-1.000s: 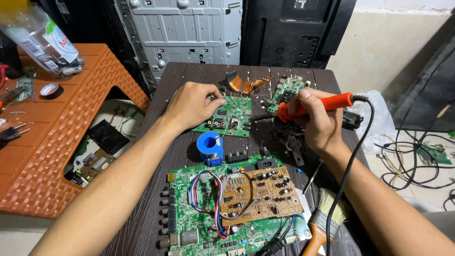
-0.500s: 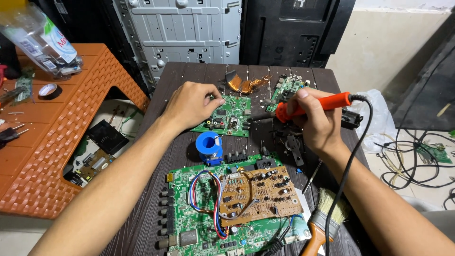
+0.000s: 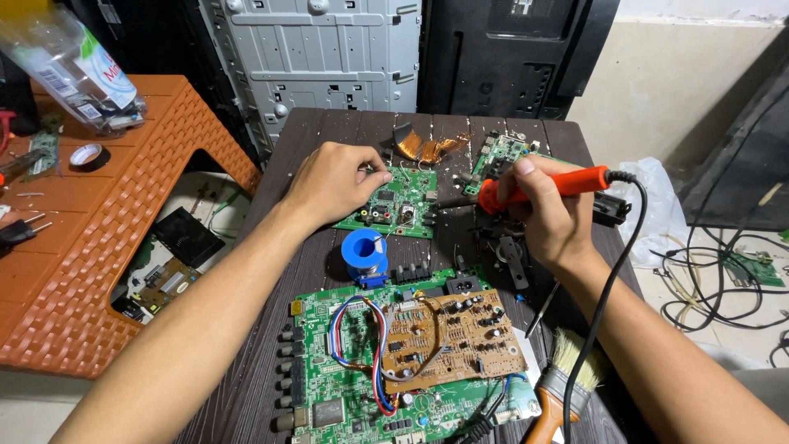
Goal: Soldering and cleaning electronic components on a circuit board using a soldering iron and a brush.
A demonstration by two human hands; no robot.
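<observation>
At the counter's far middle, our left hand [image 3: 333, 179] pinched the small green circuit board [image 3: 394, 201], light, stiff and fragile, by its edge, while our right hand [image 3: 546, 210] clasped the orange soldering iron [image 3: 542, 186].

A large green circuit board [image 3: 362, 386] lies on the dark surface [image 3: 329, 131]. On it rests a brown board [image 3: 448, 341]; just behind it stands a blue solder spool [image 3: 364, 255]; right of it lies a paintbrush [image 3: 563, 386]; far left stands an orange stool [image 3: 90, 247].
</observation>
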